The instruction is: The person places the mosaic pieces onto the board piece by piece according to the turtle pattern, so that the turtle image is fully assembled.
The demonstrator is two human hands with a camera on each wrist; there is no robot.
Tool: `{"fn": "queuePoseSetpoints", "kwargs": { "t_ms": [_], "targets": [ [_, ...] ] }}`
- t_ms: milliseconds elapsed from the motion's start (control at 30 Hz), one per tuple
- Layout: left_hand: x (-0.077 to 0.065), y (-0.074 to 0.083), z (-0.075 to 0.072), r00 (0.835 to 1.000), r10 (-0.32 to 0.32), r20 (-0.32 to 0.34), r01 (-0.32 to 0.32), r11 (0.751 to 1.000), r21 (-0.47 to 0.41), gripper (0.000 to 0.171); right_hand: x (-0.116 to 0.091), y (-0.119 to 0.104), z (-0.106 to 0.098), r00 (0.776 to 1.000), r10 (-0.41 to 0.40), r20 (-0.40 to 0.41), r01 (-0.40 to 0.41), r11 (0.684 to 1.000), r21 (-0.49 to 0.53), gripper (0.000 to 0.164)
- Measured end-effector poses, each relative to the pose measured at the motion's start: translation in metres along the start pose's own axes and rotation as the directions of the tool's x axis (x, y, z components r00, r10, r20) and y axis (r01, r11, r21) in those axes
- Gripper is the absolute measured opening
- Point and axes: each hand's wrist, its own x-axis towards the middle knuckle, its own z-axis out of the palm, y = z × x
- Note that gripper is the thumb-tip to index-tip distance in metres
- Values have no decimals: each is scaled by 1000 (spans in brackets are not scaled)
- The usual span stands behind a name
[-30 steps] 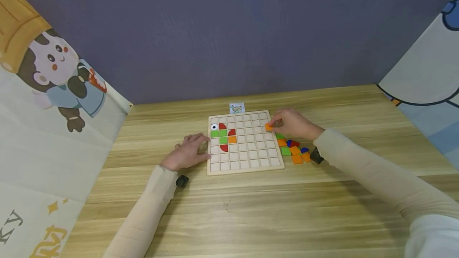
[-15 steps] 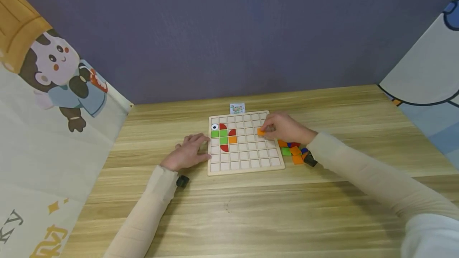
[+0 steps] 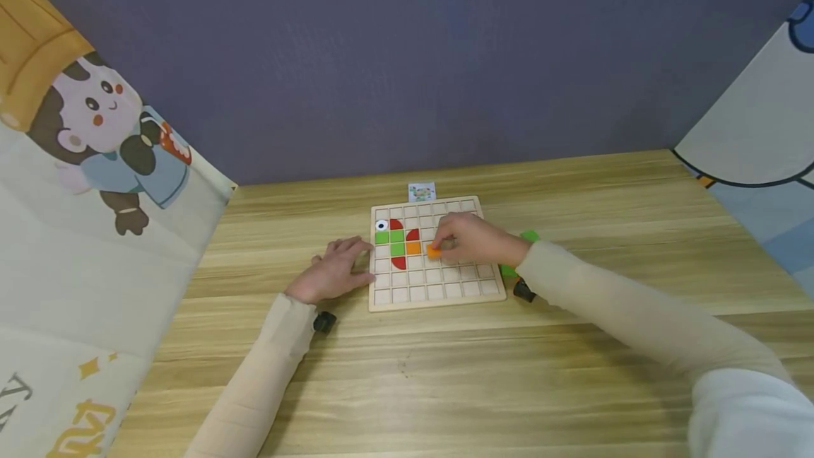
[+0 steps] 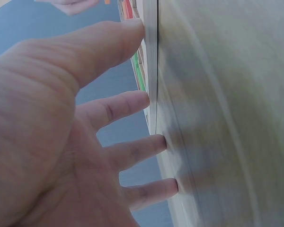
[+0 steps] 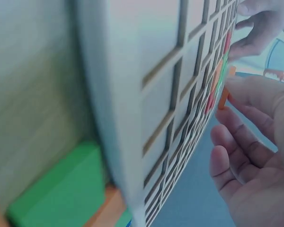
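A wooden grid board (image 3: pixel 445 293) lies on the table with several tiles set in its left columns: a white eye tile (image 3: pixel 381 225), green squares (image 3: pixel 397 249), red quarter-round tiles (image 3: pixel 398 262) and an orange square (image 3: pixel 413 248). My right hand (image 3: pixel 473 239) pinches another orange tile (image 3: pixel 434 251) between thumb and finger, over the board just right of the placed orange square. In the right wrist view this orange tile (image 5: pixel 224 97) stands on edge by the grid. My left hand (image 3: pixel 332 271) rests at the board's left edge, fingers spread, thumb and index fingertips at the frame.
A small printed card (image 3: pixel 422 192) lies behind the board. Loose tiles sit right of the board, mostly hidden under the right forearm; a green tile (image 3: pixel 529 236) shows. A dark wall (image 3: pixel 407 62) rises behind the wooden table (image 3: pixel 407 387).
My right hand has carried the orange tile leftward from the board's right edge, slightly toward me, to beside the placed orange square. The left hand stays where it was.
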Motion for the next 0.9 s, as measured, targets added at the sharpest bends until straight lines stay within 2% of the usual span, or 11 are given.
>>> {"fn": "queuePoseSetpoints", "kwargs": {
  "t_ms": [200,400,667,900],
  "targets": [
    [20,8,-2,999,-42,-30,41,999,-14,59,23,16,-9,994,-94,61,94,996,3,13],
    [40,16,-4,995,-85,-56,84,996,-19,59,43,36,-17,984,-115,139,122,992,-43,12],
    [48,19,-5,992,-109,-59,107,994,-28,60,52,44,-17,983,-109,148,122,989,-83,13],
    [55,20,-5,990,-127,-64,126,992,-30,61,57,44,-25,977,-110,185,123,991,-60,14]
  ]
}}
